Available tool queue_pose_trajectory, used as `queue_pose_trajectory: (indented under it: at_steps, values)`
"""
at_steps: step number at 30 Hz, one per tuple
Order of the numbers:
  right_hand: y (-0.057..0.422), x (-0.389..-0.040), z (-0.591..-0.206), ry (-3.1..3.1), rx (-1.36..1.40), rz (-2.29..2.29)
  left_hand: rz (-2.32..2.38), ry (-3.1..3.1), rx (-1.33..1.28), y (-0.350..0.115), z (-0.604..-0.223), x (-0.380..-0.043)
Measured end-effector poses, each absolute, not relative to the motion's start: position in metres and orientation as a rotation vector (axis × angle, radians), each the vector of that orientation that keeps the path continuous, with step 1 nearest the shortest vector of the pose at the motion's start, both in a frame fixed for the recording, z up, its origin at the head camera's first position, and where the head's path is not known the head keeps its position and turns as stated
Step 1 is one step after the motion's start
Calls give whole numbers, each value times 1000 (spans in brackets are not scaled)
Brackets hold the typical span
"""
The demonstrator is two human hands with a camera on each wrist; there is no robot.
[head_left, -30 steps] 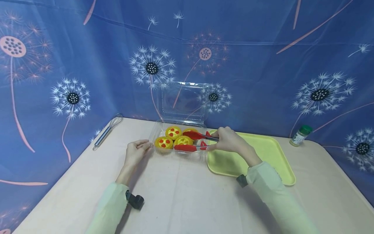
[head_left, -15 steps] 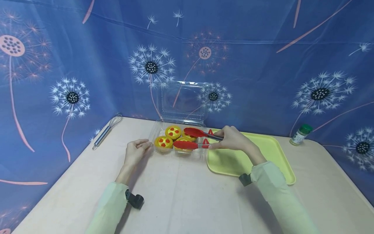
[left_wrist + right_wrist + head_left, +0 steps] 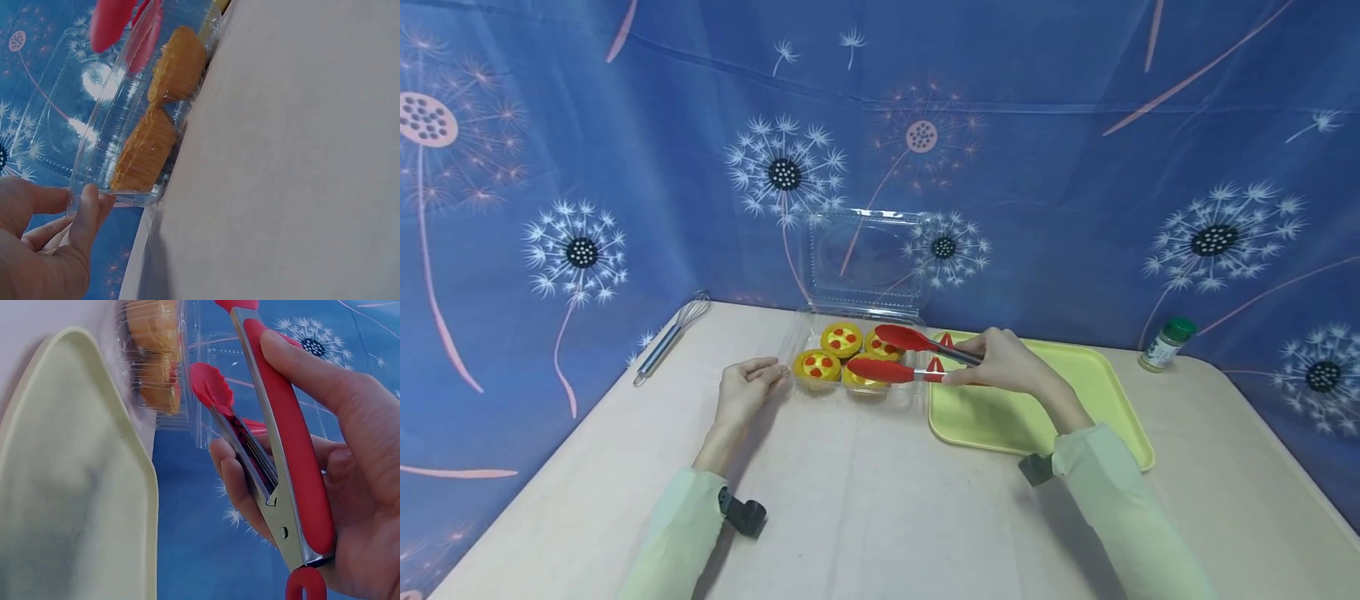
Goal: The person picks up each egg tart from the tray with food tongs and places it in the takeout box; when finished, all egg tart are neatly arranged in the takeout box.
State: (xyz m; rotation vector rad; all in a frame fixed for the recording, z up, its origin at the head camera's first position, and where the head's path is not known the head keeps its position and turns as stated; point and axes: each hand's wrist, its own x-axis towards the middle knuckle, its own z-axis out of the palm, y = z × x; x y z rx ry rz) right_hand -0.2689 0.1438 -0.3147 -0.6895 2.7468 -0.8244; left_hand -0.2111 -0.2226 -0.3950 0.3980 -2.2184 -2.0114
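Observation:
In the head view my right hand (image 3: 1011, 362) holds a pair of red-tipped tongs (image 3: 294, 437), fingers on one arm and thumb on the other. The tong tips are spread apart over a clear plastic clamshell container (image 3: 917, 400), whose lid stands up at the back. Several yellow egg tarts sit inside; two on the left, a front tart (image 3: 817, 367) and a back tart (image 3: 841, 340), show red spots. The two on the right are partly hidden by the tongs. My left hand (image 3: 745, 396) pinches the container's left rim between thumb and fingers, as the left wrist view shows.
A pale yellow tray (image 3: 977, 437) lies right of the container, under my right hand. Beyond its far right corner stands a green-capped shaker bottle (image 3: 1165, 346). A whisk (image 3: 670, 337) lies at the table's left edge. Blue cloth hangs behind and beside the table.
My right hand has drawn slightly right with the tongs, which have risen a little from the right-hand tarts. My left hand keeps its place on the rim.

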Motion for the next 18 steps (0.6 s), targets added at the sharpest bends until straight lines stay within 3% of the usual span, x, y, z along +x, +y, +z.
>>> queue_pose_trajectory:
  at_steps: [18]
  values:
    - [230,-232,-313,2759,-457,-1021,-2033,-2260,343,-223,-394,-209]
